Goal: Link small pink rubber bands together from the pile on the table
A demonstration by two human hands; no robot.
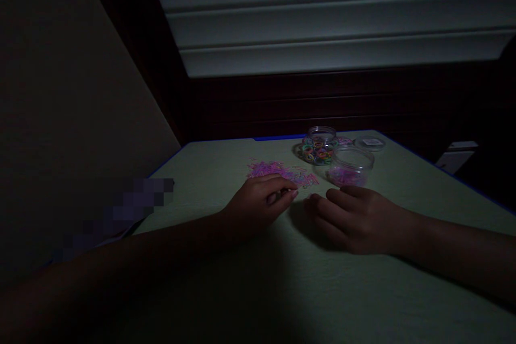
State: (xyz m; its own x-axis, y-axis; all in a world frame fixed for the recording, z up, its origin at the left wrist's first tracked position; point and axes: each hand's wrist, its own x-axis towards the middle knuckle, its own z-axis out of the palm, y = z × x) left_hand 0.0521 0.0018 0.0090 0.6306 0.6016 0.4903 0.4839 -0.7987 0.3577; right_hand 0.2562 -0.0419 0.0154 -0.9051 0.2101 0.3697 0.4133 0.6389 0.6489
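A loose pile of small pink and purple rubber bands [270,169] lies on the light green table [193,172]. My left hand [262,199] rests at the near edge of this pile, thumb and fingertips pinched together; anything between them is too small to make out. Just right of it, my right hand [355,217] is curled with its fingertips close to the table, and what they hold, if anything, is hidden. Behind the right hand stands an uncapped clear jar [352,161] with some pink bands at its bottom.
A second clear jar [320,145], holding multicoloured hair ties, stands behind the first. A clear round lid [371,143] lies at the back right. The table has a blue edge [278,137]; beyond it are a dark frame and a pale slatted shutter [322,16].
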